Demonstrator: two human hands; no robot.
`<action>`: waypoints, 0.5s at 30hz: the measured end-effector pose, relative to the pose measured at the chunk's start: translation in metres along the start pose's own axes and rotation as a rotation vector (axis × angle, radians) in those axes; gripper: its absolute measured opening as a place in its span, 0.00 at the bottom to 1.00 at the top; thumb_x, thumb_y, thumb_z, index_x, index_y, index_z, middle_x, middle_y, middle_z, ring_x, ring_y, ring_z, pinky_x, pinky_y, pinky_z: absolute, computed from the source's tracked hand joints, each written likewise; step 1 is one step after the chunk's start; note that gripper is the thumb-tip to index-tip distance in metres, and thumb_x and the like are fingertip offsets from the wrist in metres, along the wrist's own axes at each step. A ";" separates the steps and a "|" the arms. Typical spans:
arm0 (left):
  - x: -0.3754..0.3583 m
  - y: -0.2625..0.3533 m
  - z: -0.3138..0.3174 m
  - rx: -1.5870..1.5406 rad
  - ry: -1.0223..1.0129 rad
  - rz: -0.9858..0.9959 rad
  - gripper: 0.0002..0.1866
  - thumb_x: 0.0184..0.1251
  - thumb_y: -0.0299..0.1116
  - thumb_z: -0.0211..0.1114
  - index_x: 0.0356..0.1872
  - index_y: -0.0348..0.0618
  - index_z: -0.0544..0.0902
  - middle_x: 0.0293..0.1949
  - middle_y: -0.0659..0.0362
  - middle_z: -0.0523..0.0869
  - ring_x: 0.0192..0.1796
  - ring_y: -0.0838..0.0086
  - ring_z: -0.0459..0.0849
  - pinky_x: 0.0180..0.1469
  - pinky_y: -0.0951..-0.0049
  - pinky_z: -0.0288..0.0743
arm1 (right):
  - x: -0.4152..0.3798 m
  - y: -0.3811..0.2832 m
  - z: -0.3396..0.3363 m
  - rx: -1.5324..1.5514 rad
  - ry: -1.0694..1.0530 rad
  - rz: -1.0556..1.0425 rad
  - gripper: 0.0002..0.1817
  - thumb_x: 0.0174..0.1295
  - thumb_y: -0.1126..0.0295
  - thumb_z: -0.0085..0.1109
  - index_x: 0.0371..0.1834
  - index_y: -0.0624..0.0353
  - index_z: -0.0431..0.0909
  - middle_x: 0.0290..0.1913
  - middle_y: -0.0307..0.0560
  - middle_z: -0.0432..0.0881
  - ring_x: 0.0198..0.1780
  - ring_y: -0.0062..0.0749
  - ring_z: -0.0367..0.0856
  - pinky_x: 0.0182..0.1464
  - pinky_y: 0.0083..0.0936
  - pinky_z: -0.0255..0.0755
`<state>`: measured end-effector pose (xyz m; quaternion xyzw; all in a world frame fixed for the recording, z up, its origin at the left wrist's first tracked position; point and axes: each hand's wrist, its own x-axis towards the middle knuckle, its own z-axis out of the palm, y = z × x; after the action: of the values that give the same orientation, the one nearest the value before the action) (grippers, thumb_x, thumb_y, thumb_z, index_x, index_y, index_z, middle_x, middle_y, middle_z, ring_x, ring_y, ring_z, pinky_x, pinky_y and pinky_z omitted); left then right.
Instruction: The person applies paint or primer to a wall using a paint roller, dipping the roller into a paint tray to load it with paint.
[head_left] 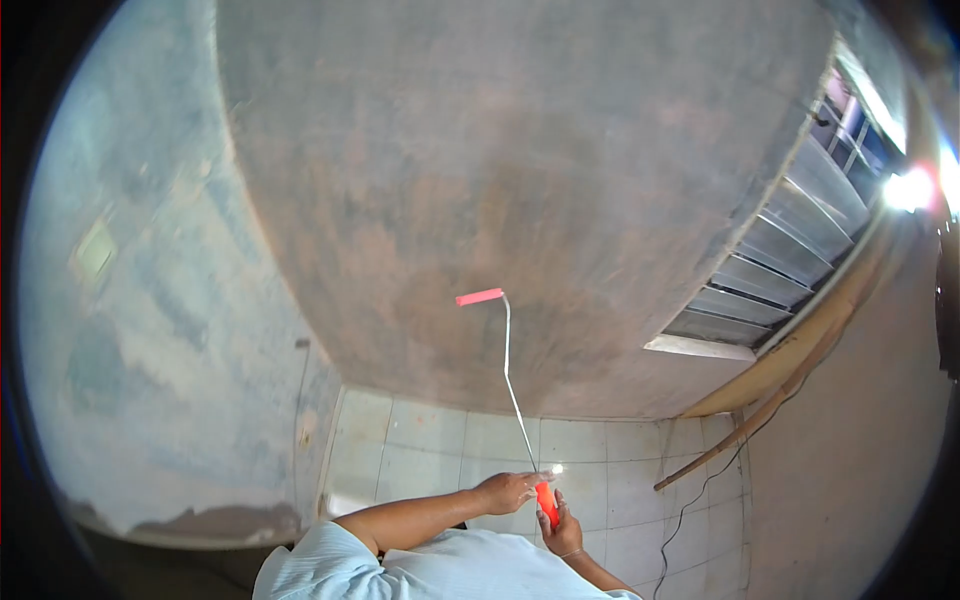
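A mini paint roller (480, 297) with a pink sleeve and a long, bent metal rod is held up in front of the grey-brown wall (420, 180). My right hand (565, 532) is closed around its orange-red handle, thumb and fingers on either side of the grip. Where the rod enters the handle, my left hand (508, 492) reaches across from the left and grips the roller, its fingers partly hidden. The sleeve overlaps the lower part of the wall in this view.
Pale floor tiles (430, 440) run along the wall's foot. A louvred window (770, 255) is at the right. Below it, a wooden pole (735, 435) leans with a dark cable (685, 510) trailing down beside it. A patchy blue-grey wall (150, 280) stands to the left.
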<state>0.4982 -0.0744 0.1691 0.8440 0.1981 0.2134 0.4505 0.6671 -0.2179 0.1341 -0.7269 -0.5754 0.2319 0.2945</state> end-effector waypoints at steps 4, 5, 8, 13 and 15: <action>-0.072 -0.018 0.020 0.115 0.225 -0.197 0.28 0.66 0.32 0.60 0.68 0.49 0.68 0.66 0.48 0.74 0.60 0.52 0.79 0.63 0.59 0.73 | -0.010 0.009 -0.017 -0.084 -0.228 -0.005 0.24 0.65 0.61 0.62 0.60 0.63 0.73 0.44 0.63 0.84 0.42 0.54 0.86 0.42 0.37 0.79; -0.095 -0.015 0.019 0.061 0.270 -0.328 0.27 0.66 0.33 0.60 0.67 0.48 0.69 0.64 0.47 0.75 0.59 0.51 0.79 0.62 0.58 0.74 | -0.015 0.011 -0.021 -0.093 -0.285 -0.008 0.24 0.65 0.61 0.62 0.60 0.63 0.73 0.44 0.63 0.84 0.42 0.54 0.86 0.42 0.37 0.79; -0.170 -0.026 0.039 0.125 0.403 -0.742 0.23 0.65 0.35 0.62 0.61 0.43 0.75 0.54 0.43 0.82 0.55 0.49 0.81 0.58 0.57 0.75 | -0.017 0.036 -0.003 0.062 -0.378 -0.011 0.23 0.66 0.61 0.60 0.59 0.64 0.71 0.42 0.63 0.84 0.43 0.58 0.84 0.42 0.40 0.77; -0.330 -0.029 0.117 0.184 0.505 -1.437 0.24 0.63 0.39 0.64 0.57 0.38 0.75 0.48 0.40 0.84 0.52 0.47 0.83 0.56 0.54 0.76 | 0.000 0.077 0.037 -0.173 -0.622 -0.112 0.20 0.69 0.55 0.49 0.50 0.64 0.71 0.39 0.67 0.82 0.40 0.68 0.81 0.41 0.55 0.75; -0.389 -0.004 0.166 0.077 0.664 -1.558 0.24 0.62 0.41 0.65 0.56 0.37 0.77 0.47 0.41 0.85 0.53 0.48 0.83 0.56 0.54 0.76 | 0.007 0.086 0.059 -0.259 -0.701 -0.150 0.21 0.69 0.54 0.47 0.47 0.64 0.72 0.40 0.69 0.81 0.40 0.68 0.81 0.43 0.56 0.74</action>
<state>0.2644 -0.3890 0.0114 0.3747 0.8521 0.0719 0.3582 0.6888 -0.2154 0.0321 -0.5906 -0.7173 0.3698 0.0017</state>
